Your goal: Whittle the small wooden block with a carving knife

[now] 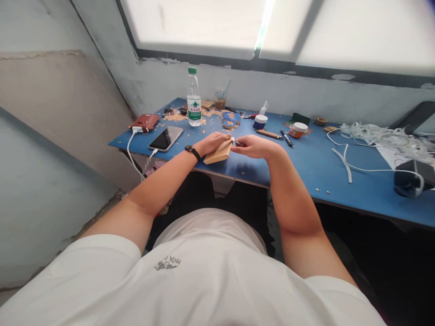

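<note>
A pale wooden block [217, 156] rests at the front edge of the blue table, tilted up towards its right end. My left hand [214, 142] is closed over the block's far side and steadies it. At the block's right end my right hand [253, 147] is closed on a small carving tool [239, 144]. Only a short dark metal part of that tool shows; the fingers hide the rest. Just beyond the hands lie small blue-and-orange painted pieces [231, 118] and scattered wood shavings [176, 115].
On the left are a phone [166, 138] on a white cable and a brown leather case [145, 121]. A water bottle [194, 102] and a cup [220, 98] stand behind. Paint jars [298, 130], a wooden-handled tool [269, 134] and tangled white strips [394, 136] lie rightward.
</note>
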Available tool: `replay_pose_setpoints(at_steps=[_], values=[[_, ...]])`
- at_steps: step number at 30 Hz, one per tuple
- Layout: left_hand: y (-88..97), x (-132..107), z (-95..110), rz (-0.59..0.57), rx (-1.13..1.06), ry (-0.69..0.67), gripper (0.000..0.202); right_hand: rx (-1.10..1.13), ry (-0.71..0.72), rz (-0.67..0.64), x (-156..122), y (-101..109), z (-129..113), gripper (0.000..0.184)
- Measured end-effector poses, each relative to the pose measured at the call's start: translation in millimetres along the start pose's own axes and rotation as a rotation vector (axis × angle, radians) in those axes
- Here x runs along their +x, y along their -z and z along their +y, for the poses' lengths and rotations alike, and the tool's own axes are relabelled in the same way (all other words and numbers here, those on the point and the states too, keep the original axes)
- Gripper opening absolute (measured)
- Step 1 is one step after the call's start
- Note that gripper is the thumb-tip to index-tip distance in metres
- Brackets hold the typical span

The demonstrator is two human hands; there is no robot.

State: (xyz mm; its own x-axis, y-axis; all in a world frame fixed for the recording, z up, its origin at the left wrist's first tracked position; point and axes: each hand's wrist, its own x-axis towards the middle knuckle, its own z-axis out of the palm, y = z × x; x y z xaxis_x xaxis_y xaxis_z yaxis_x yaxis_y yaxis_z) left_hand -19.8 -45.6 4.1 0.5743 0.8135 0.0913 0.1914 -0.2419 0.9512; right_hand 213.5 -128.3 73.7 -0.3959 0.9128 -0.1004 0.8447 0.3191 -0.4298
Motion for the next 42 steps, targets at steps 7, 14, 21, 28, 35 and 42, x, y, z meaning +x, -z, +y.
replay_pose_setpoints(at_steps=[7,14,21,28,35,42], values=[[-1.6,-1,5,0.045,0.102,0.003,0.051,-0.108,-0.026,0.034,2,0,4,0.067],[0.3,-4,8,-0.044,0.029,-0.006,0.049,-0.167,-0.09,0.003,0,1,0,0.066],[0.7,-3,14,-0.023,0.018,0.043,0.047,-0.294,-0.121,0.099,4,-2,-8,0.062],[2.8,-1,13,0.023,0.091,0.051,0.057,-0.3,-0.151,0.177,8,-6,-9,0.064],[1.9,7,-2,0.106,0.151,-0.082,0.076,-0.23,-0.242,0.168,11,-9,-5,0.082],[1.2,5,-2,0.075,0.107,-0.058,0.083,-0.049,0.012,0.2,2,-6,1,0.059]])
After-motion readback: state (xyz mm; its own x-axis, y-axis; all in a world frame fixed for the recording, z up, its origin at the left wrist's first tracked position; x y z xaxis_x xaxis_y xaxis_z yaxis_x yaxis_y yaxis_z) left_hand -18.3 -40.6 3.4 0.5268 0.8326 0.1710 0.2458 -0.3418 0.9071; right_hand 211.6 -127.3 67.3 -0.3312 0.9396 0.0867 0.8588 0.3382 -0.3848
